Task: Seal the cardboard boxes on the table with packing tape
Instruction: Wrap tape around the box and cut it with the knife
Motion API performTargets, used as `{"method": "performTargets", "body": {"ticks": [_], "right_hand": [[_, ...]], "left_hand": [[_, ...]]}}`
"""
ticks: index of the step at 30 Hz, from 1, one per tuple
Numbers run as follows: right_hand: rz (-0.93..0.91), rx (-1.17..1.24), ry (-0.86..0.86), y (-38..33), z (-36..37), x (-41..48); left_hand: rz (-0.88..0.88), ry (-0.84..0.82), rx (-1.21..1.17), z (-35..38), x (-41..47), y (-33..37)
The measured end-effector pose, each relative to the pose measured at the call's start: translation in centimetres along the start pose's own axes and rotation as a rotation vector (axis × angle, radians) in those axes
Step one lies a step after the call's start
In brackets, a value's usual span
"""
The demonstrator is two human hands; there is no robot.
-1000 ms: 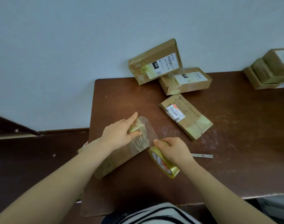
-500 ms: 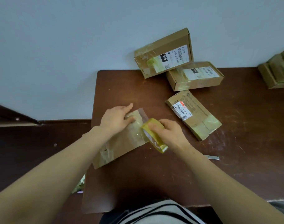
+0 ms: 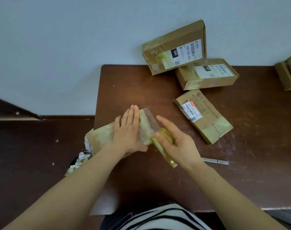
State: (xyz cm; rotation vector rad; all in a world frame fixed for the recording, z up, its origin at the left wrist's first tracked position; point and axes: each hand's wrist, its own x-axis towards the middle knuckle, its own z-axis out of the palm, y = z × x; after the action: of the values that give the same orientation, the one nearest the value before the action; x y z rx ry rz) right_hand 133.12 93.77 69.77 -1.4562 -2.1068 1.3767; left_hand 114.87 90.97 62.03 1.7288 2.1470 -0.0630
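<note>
Left hand (image 3: 128,130) lies flat on the long box (image 3: 100,138), fingers straight and together, palm pressing down, gripping nothing. Right hand (image 3: 177,143) grasps the tape roll (image 3: 164,151): thumb curled over the rim, index finger stretched forward (other fingers hidden behind the roll). The roll is a yellowish glossy ring, on edge, just beside the box's near right corner. A clear tape strip (image 3: 151,121) runs from the roll along the box's right end, and the brown of the table shows through it.

The long box is plain brown cardboard, rectangular, with much of its top under wrinkled shiny tape. It sits diagonally at the left edge of the table (image 3: 240,171), its left end hanging past that edge. The table is dark brown and smooth, with pale scuffs on the right and a rounded back-left corner.

More boxes sit back right:
- The leaning box (image 3: 174,47) is tilted against the pale wall (image 3: 58,47) and has a white barcode label and tape patches.
- The labelled box (image 3: 207,77) lies flat just below it, and the leaning box's low corner overlaps it in view.
- The flat box (image 3: 206,118) is thin and diagonal, with a red-and-white label and tape on its near end.
- The stacked boxes (image 3: 288,73) are cut off by the right frame edge.

A thin metal strip (image 3: 216,161) lies just right of the right wrist. Bare tabletop shows between the hands and the wall, and on the near right. Crumpled paper (image 3: 78,161) sits below the table's left edge.
</note>
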Motion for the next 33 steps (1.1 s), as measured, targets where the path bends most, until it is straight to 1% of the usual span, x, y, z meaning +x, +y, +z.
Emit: {"method": "performTargets", "body": {"ticks": [2, 4, 7, 10, 15, 17, 19, 20, 21, 22, 23, 24, 25, 26, 27, 31, 33], "right_hand": [[0.039, -0.100, -0.027, 0.6, -0.1, -1.1], [0.091, -0.245, -0.111, 0.9, 0.0, -1.5], [0.162, -0.326, -0.228, 0.5, 0.6, -1.0], [0.186, -0.474, -0.275, 0.7, 1.2, 0.0], [0.249, -0.487, -0.303, 0.3, 1.6, 0.8], [0.266, -0.474, -0.311, 0.3, 1.5, 1.0], [0.266, -0.462, -0.315, 0.4, 1.4, 1.0], [0.263, -0.452, -0.314, 0.5, 1.5, 1.0], [0.263, -0.442, -0.312, 0.5, 1.5, 1.0], [0.264, -0.435, -0.311, 0.6, 1.5, 1.0], [0.265, -0.434, -0.310, 0.6, 1.4, 1.1], [0.264, -0.435, -0.309, 0.6, 1.4, 1.1], [0.262, -0.438, -0.307, 0.6, 1.4, 1.2], [0.258, -0.440, -0.305, 0.6, 1.4, 1.2], [0.256, -0.440, -0.303, 0.6, 1.4, 1.2], [0.259, -0.445, -0.288, 0.9, 1.6, 1.3], [0.254, -0.447, -0.282, 1.0, 1.7, 1.3]], "left_hand": [[0.009, -0.004, -0.029, -0.1, 0.0, -0.1], [0.022, 0.002, -0.051, -0.2, 0.1, 0.0], [0.042, -0.003, -0.044, -0.5, 0.0, 0.0], [0.056, -0.025, -0.022, -0.5, 0.1, -0.1], [0.065, -0.086, 0.032, -0.7, 0.1, -0.1], [0.061, -0.181, 0.032, -1.1, 0.2, -0.1], [0.049, -0.270, -0.075, -2.1, 0.6, -0.1], [0.051, -0.240, -0.133, -2.5, 1.1, 0.0], [0.084, -0.140, -0.148, -2.9, 1.5, 0.1], [0.173, 0.024, -0.120, -3.1, 2.0, 0.3], [0.302, 0.175, -0.085, -3.3, 2.4, 0.5], [0.443, 0.261, -0.072, -3.1, 2.9, 0.5], [0.570, 0.308, -0.101, -2.9, 3.3, 0.5], [0.655, 0.335, -0.145, -2.7, 3.7, 0.4], [0.695, 0.366, -0.170, -2.4, 4.1, 0.4], [0.682, 0.409, -0.171, -1.8, 5.1, 0.8], [0.597, 0.396, -0.218, -1.6, 5.1, 0.6]]}}
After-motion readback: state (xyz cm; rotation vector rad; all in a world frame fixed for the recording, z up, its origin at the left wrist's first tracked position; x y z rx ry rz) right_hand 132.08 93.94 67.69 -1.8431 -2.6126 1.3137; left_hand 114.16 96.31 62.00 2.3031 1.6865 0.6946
